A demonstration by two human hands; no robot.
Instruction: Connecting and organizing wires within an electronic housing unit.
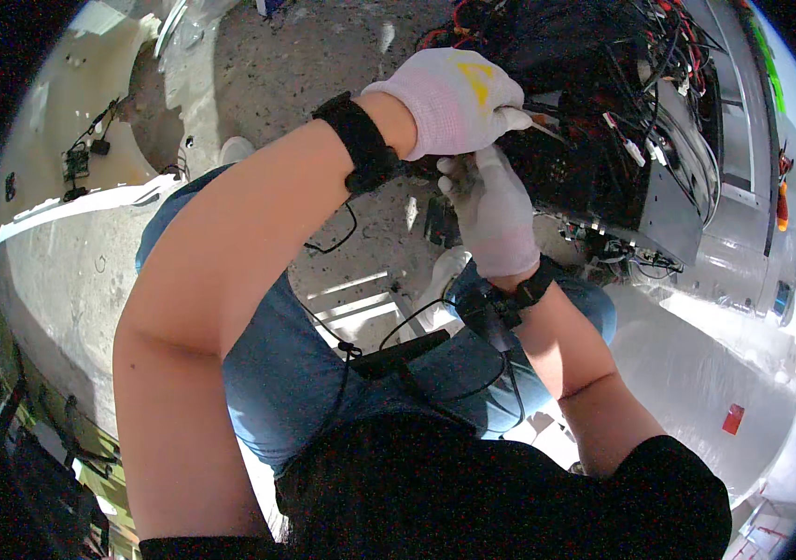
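Observation:
Both my hands wear white work gloves and meet at the near left edge of a dark metal chassis packed with wires. My left hand reaches over from the left, a yellow triangle on its back. Its thumb and fingers are pinched together beside a thin brownish piece, whose kind I cannot make out. Just below, my right hand has its fingers curled up against the left one. Whatever it grips is hidden. Black, red and white wires spill over the chassis; loose white connectors lie among them.
An orange-handled tool lies at the far right. A curved cream panel with a small green circuit board is on the left. Black cables and a flat black device cross my lap.

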